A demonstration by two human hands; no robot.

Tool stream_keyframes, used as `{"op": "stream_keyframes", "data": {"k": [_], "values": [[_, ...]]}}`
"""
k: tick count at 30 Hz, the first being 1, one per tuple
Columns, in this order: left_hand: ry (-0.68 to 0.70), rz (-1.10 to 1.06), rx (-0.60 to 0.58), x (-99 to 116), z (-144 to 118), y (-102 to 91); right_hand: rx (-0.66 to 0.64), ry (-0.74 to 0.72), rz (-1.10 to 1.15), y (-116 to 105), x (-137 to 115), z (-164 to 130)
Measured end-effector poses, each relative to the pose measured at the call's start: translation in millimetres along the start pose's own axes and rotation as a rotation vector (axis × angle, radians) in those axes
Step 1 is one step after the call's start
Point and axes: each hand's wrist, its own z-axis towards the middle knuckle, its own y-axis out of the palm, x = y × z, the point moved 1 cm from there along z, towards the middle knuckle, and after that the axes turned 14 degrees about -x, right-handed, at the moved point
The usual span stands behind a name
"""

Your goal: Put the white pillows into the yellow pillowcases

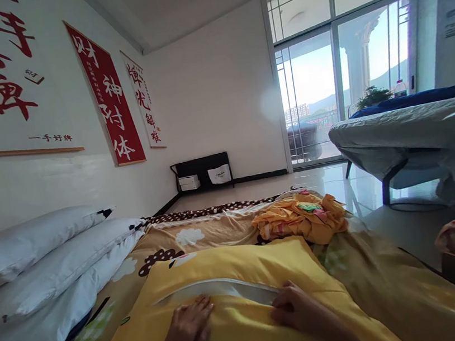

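Yellow pillowcase [241,326] with a slit parted over a white inner [244,288]

The yellow pillowcase lies on a patterned blanket [219,231], directly in front of the person, its slit running crosswise and gaping. The left hand [188,328] rests on the pillowcase, fingertips at the near edge of the slit; whether they pinch the fabric cannot be told, the undersides being hidden. The right hand [295,307], fingers curled in, is closed on the pillowcase fabric at the right end of the slit. To the left of the pillowcase, three white pillows [43,275] form a stack. Just beyond its far right corner lies a crumpled orange cloth [302,216]. Well beyond the pillowcase, a low black rack [201,165] stands by the wall; farther to its right stands a table [412,127] under a plastic cover, with a red scroll [112,107] hanging beyond the pillowcase on its left
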Motion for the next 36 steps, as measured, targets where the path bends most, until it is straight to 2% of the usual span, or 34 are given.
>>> {"op": "stream_keyframes", "data": {"k": [8, 16, 21, 24, 27, 30, 32, 36], "values": [[-0.018, -0.003, -0.039, -4.6, 0.5, 7.2, 0.064, 0.066, 0.031, -4.5, -6.8, -3.2], [0.021, -0.005, 0.017, -5.5, -1.9, 9.6, 0.164, -0.015, 0.063, -11.5, -9.7, 1.5], [-0.005, 0.015, 0.056, -5.0, 1.6, 14.1, 0.216, 0.025, 0.115, -8.9, -3.7, 7.1], [-0.035, 0.013, 0.121, 6.8, 11.6, 12.4, 0.246, 0.065, 0.134, -8.0, -1.4, 10.1], [0.009, -0.066, 0.114, 32.9, 31.1, 5.4, 0.27, 0.082, 0.134, -7.1, -1.3, 12.0], [0.031, -0.207, 0.057, 62.5, 58.0, -1.8, 0.281, 0.082, 0.137, -7.2, -3.5, 11.4], [-0.015, -0.281, -0.008, 76.0, 76.1, -3.3, 0.276, 0.074, 0.148, -8.1, -4.9, 10.0], [-0.137, -0.304, -0.127, 82.2, 100.7, 3.1, 0.297, 0.083, 0.172, -11.7, -3.4, 7.9]]}}
